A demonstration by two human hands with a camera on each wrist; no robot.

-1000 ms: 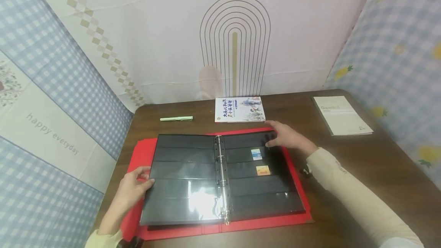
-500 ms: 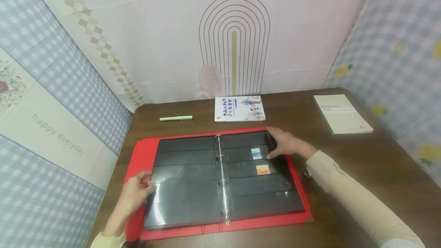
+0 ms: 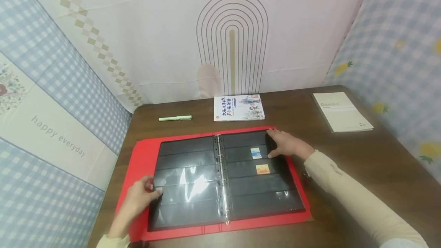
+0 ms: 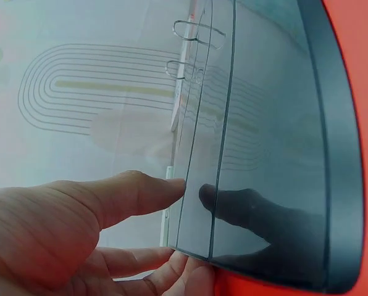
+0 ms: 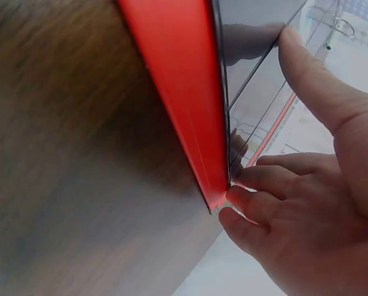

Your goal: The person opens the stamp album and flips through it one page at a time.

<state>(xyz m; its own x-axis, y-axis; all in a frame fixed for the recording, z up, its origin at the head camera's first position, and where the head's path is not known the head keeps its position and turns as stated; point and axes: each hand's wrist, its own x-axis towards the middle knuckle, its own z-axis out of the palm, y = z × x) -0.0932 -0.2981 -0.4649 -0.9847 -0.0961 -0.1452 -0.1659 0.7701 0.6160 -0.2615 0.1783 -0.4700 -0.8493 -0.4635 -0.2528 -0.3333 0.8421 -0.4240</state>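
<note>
An opened red ring binder (image 3: 138,156) lies on the table, with black pocket pages on both sides of its metal rings (image 3: 222,179). At the outer edge of the left page (image 3: 187,152) is my left hand (image 3: 139,196), thumb above the surface and fingers at the rim. The left wrist view shows a small gap between that thumb and its reflection. My right hand (image 3: 286,143) rests at the upper right corner of the right page (image 3: 255,198), its thumb over the page. Beside that thumb sit a blue stamp (image 3: 256,153) and an orange stamp (image 3: 263,169).
Behind the binder lie a light green pen (image 3: 175,118) and a white illustrated book (image 3: 239,107). A cream notebook (image 3: 341,112) is at the far right of the brown table (image 3: 348,163). Fabric curtains (image 3: 165,41) stand around the table.
The left page has come down flatter onto the binder. My left hand has moved slightly right and nearer with its edge. The right hand has shifted slightly down at the right page's corner.
</note>
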